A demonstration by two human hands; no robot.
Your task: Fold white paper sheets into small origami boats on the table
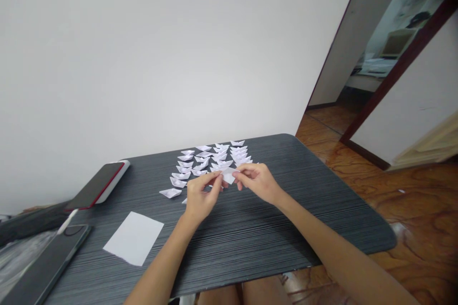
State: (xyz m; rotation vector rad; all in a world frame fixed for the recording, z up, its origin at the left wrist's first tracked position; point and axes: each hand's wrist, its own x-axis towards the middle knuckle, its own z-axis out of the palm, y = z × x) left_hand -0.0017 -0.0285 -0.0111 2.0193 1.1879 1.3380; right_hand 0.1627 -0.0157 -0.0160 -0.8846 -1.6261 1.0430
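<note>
Between my two hands is a small folded piece of white paper (pixel 229 176), held up a little above the table. My left hand (pixel 203 194) pinches its left corner between thumb and fingers. On the other side, my right hand (pixel 258 181) grips the right corner the same way. Behind the hands, several white paper boats (pixel 203 154) stand in rough rows, and some are partly hidden by my fingers. A flat square sheet of white paper (pixel 134 238) lies to the left of my left forearm.
The dark, wood-grained table (pixel 304 171) stands against a white wall (pixel 161 57). At its left lie a dark device with a red edge (pixel 97 182) and a tablet-like device (pixel 50 262) with a white cable (pixel 67 221). A doorway (pixel 379 52) opens at the right.
</note>
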